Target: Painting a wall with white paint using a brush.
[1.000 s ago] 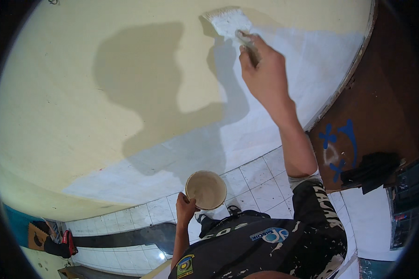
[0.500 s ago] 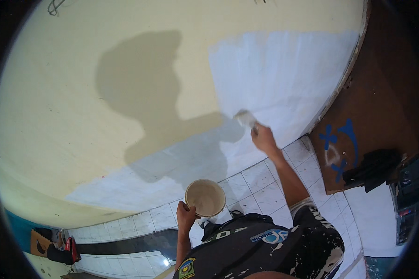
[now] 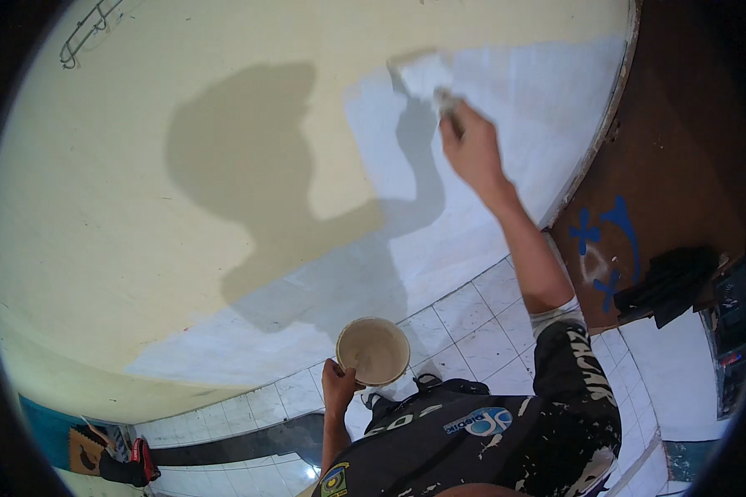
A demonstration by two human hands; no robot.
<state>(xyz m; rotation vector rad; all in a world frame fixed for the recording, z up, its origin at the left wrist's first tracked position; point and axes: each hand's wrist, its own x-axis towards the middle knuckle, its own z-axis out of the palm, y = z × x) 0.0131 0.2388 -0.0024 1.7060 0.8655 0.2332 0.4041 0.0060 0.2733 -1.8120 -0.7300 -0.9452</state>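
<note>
Fingers of your right hand (image 3: 474,153) are gripping the brush (image 3: 427,77) handle, likely soft bristles beyond them; your left hand (image 3: 338,389) is pinching the tub (image 3: 386,352) rim.

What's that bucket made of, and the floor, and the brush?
The bucket is probably plastic: thin round rim, dull walls. The floor looks like glazed ceramic tile: white squares, dark joints, a shiny glint. The brush is too blurred to tell.
</note>
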